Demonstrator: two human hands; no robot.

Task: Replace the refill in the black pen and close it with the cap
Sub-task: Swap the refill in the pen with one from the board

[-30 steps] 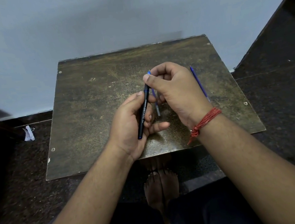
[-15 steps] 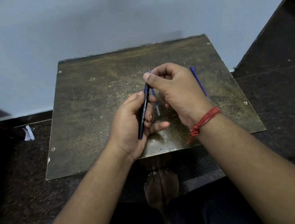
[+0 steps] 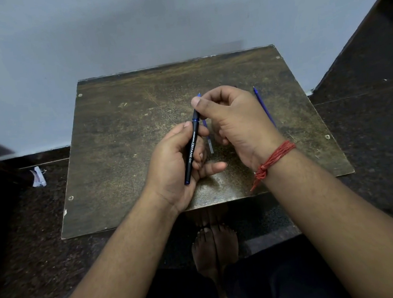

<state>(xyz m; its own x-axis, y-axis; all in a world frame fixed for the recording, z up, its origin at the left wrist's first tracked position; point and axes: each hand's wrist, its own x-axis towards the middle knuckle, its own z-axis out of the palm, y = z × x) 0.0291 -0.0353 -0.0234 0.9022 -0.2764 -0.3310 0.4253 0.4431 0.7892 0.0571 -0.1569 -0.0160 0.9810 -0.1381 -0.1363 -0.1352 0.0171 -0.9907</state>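
1. Head view, work surface: worn brown board (image 3: 140, 143) over a dark floor, with your two hands above its near half.
2. Item, black pen (image 3: 191, 152): barrel lies diagonally across your left hand (image 3: 175, 166), thumb pressing it against curled fingers; a blue ring shows at the upper end.
3. Item, right hand (image 3: 234, 119): closed at the pen's upper end, thumb and forefinger pinched there. Exactly what they pinch, tip section or refill end, cannot be told.
4. Item, refill (image 3: 207, 132): thin blue-and-clear tube just beside the barrel, between your hands; whether it rests on the board or hangs from your fingers is unclear.
5. Item, second blue refill (image 3: 263, 106): on the board beyond your right hand, apart from it.
6. Item, cap: not visible.
7. Handling, judged: barrel is light, stiff and smooth, so likely to roll or twist; hold it mid-barrel, as now.
8. Handling, judged: refill is thin and bends easily; take it close to the end going in and keep it in line with the barrel.
9. Accessory: red thread (image 3: 273, 161) on your right wrist.
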